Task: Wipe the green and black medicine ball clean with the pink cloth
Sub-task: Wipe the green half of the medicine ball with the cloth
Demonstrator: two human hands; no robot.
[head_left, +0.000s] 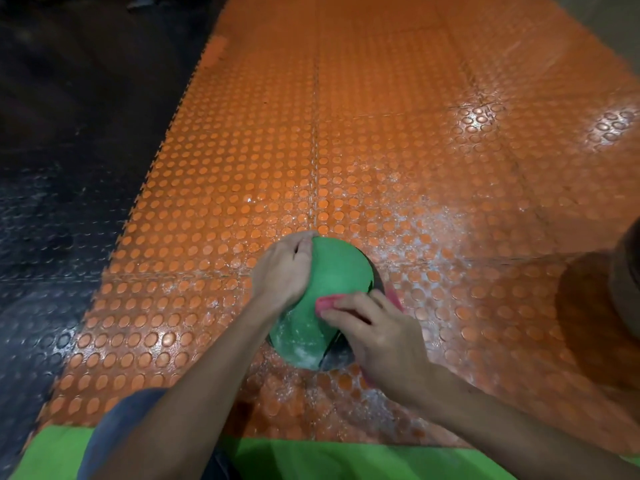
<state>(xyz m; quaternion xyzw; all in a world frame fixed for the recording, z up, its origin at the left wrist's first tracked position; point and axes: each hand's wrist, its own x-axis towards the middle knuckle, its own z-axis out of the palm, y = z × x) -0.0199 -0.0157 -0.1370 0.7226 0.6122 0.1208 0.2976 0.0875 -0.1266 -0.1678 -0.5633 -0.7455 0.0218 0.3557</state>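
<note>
From the head camera, looking down: the ball [329, 268] sits on the orange mat [381, 133], low and centre in the view, with its green panel facing up and black showing along the right rim and at the bottom. The left hand [282, 271] is clamped on the ball's left flank, fingers curled over the far top edge. The right hand [377, 334] is down on the near right side, fingers bent over the cloth [327, 302] and pressing it to the green. That hand hides most of the cloth, so only pink scraps show at the fingertips, by the knuckles and under the wrist. The hands are apart, one on each side of the ball. Pale smears mark the lower green panel, and white dust [398, 216] is scattered over the studded mat just beyond and around the ball. To the left the mat's toothed edge meets the black floor [52, 168]. At the right edge a dark round object [627, 278] cuts into frame — too cropped to tell what it is — with shadow on the mat beside it. A green strip [311, 459] runs along the near edge, and both forearms cross it and the near mat.
</note>
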